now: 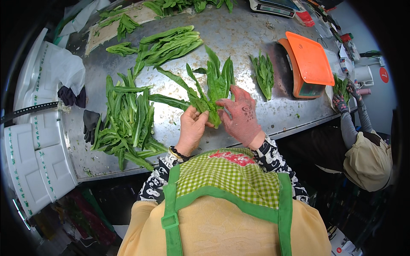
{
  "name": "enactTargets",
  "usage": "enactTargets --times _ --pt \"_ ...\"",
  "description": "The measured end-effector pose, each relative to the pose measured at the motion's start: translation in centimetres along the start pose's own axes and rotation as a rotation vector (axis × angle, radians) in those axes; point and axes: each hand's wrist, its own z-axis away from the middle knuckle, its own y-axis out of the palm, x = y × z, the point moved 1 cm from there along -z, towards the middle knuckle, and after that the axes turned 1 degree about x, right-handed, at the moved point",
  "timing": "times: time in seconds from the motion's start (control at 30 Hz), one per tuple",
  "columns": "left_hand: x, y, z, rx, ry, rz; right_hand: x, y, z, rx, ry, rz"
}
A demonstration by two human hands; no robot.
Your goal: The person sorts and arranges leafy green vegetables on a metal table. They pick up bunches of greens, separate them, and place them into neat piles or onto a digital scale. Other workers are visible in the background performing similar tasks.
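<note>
A head of long-leaf lettuce (217,86) is held just above the steel table (179,124), its leaves spread away from me and its base towards me. My bare left hand (193,128) pinches its lower left leaves near the base. On its right side is my right hand (241,116) in a worn pink work glove, thumb and fingers against the leaves; some fingertips are hidden. To the left lies a heap of loose long leaves (128,118). Beyond it are several stacked lettuce heads (173,44). One trimmed head (263,75) lies to the right.
An orange weighing scale (309,60) stands at the right, and another scale (272,8) at the far edge. A dark glove (91,124) lies by white foam boxes (28,150) at the left. Another person's gloved hands (341,104) hold greens at the far right.
</note>
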Motion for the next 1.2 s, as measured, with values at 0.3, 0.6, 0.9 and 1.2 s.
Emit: enactTargets --times 0.3,0.6,0.9,1.2 --pt "-0.1 0.3 0.1 0.037 -0.01 -0.021 0.2 1.4 0.2 0.031 0.07 0.102" --pt "0.6 0.1 -0.1 0.032 -0.031 -0.009 -2.3 3.6 0.6 -0.021 0.415 -0.728" --pt "0.2 -1.4 -0.8 -0.043 0.059 0.02 -4.4 1.0 3.1 0.363 0.245 0.055" --pt "-0.2 -0.1 -0.3 -0.001 0.053 0.023 -0.2 1.6 1.5 0.273 0.277 -0.817"
